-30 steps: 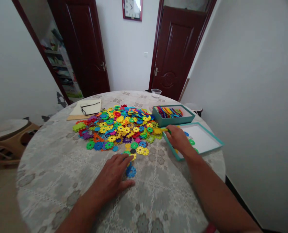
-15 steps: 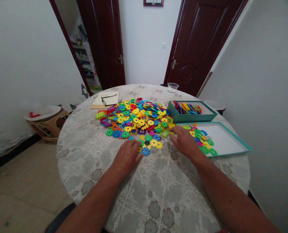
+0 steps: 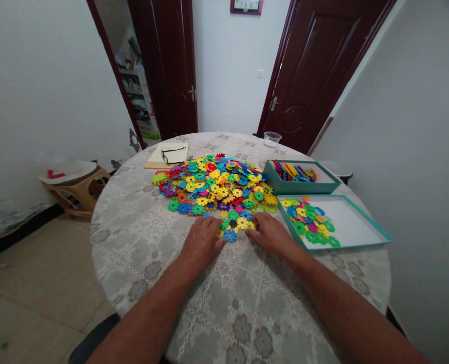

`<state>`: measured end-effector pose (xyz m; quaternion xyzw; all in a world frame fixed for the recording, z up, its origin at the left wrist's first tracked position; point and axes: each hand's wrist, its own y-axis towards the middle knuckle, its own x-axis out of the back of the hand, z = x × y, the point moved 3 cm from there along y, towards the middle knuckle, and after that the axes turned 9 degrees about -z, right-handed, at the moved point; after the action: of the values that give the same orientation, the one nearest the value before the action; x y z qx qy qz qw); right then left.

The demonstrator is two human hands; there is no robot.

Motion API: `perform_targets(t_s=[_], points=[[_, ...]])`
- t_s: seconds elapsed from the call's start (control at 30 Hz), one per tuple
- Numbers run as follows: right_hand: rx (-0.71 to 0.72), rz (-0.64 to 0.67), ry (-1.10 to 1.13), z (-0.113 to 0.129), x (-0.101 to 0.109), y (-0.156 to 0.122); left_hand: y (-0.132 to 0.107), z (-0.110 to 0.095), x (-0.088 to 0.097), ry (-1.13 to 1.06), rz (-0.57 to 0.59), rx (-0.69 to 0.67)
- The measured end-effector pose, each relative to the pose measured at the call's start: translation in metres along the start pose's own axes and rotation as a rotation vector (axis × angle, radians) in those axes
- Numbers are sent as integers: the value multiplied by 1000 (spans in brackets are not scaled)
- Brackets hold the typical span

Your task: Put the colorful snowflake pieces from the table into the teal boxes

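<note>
A heap of coloured plastic snowflake discs (image 3: 213,185) lies in the middle of a round table (image 3: 232,298) covered with a lace cloth. My left hand (image 3: 202,241) rests palm down at the heap's near edge, its fingers stretched flat and touching a yellow and a blue disc (image 3: 230,234). My right hand (image 3: 270,233) lies flat beside it, fingertips at the same near edge of the heap. Neither hand grips anything that I can see.
A teal box lid (image 3: 355,222) at the right holds several discs. Behind it is a teal box (image 3: 299,184) with coloured pieces. At the back lie glasses on a notebook (image 3: 169,154) and a clear cup (image 3: 271,138). A low stool (image 3: 72,185) stands left of the table.
My right hand has come away from the teal lid to the near edge of the heap, beside my left hand. The camera has pulled back and tilted.
</note>
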<state>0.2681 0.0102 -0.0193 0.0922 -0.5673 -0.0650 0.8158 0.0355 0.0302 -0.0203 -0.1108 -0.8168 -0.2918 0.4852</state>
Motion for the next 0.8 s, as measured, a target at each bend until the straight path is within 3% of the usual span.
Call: perform_targets(t_s=[0.2, 0.5, 0.8], points=[[-7, 23, 43, -9, -2, 5, 0, 5, -6, 1, -10, 13], [-68, 32, 295, -9, -6, 2, 1, 8, -7, -4, 13, 31], [78, 34, 316, 8, -1, 4, 3, 3, -4, 51, 89, 4]])
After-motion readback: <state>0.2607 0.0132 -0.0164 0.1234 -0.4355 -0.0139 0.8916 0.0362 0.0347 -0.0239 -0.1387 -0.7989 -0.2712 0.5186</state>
